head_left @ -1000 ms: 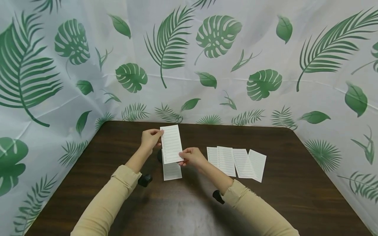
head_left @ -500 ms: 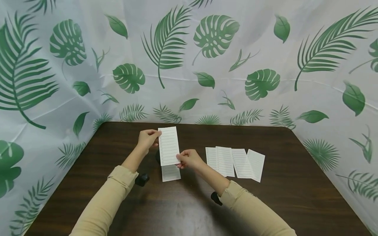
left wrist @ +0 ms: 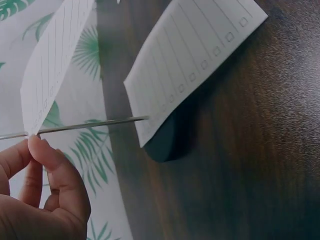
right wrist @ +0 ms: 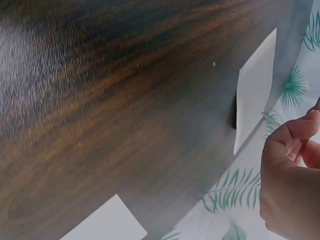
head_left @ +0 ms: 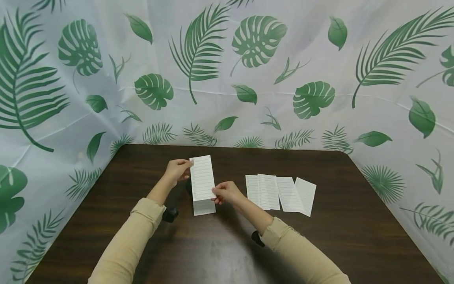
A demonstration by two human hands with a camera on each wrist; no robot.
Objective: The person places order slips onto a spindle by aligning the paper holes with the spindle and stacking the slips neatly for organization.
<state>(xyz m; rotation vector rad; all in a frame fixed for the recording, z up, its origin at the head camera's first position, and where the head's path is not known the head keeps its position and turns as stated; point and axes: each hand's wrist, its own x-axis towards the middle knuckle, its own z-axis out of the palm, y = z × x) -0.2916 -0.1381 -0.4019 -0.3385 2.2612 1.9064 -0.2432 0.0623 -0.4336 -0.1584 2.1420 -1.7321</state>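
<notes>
My left hand pinches the top left corner of a white lined checklist card, while my right hand grips its lower right edge. A second lined card lies below, partly hidden by the raised one. In the left wrist view a thin metal spike rises from the lower card and passes the left fingertips at the raised card's corner. Under that lower card shows a dark rounded base. The right wrist view has the right hand at its edge; the card it grips is out of frame there.
To the right, several lined cards lie overlapping in a row on the dark wooden table. A leaf-print curtain stands behind the table's far edge. Both wrists carry black devices.
Both hands have lowered the raised card a little, so less of the card beneath shows. A short dark line now shows at its top left corner. The row of cards stays put.
</notes>
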